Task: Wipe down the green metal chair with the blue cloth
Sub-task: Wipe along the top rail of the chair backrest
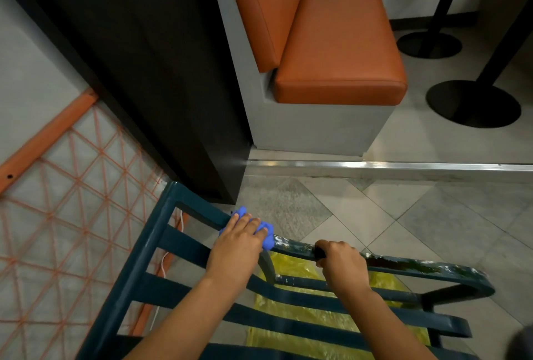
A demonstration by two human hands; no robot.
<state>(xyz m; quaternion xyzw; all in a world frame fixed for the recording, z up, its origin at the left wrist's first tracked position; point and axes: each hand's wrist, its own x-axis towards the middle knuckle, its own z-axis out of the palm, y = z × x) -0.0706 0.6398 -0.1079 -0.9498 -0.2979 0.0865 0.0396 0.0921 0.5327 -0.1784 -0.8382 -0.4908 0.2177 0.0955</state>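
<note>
The left hand (239, 240) lies on the blue cloth (266, 232), fingers laid fairly straight over the wad and pressing it onto the upper rail of the green metal chair (150, 244), near the rail's left corner; the cloth bunches out past the fingertips and under the palm, soft and easily squashed, so it looks to follow the bar wherever the palm pushes it. The right hand (341, 261) is curled round the same rail a little further along, thumb under, knuckles up, gripping it firmly; it seems to be steadying the frame while the other hand rubs.

The chair stands on the tiled floor (375, 215), close to the corner of a dark panel (129, 56); its slats run back toward the person, and the rail beyond the right hand is scuffed, with pale flecks and chipped paint. I'd judge the frame stiff and fairly heavy, unlikely to slide under a wipe, though the flaking patches may snag the cloth; the smooth bar is the sensible place to hold, as the right hand does now.

A crumpled yellow plastic sheet (302, 316) lies under the slats; an orange lattice panel (72, 201) leans at the left; an orange padded bench (340, 42) sits beyond the metal floor strip (403, 167).
</note>
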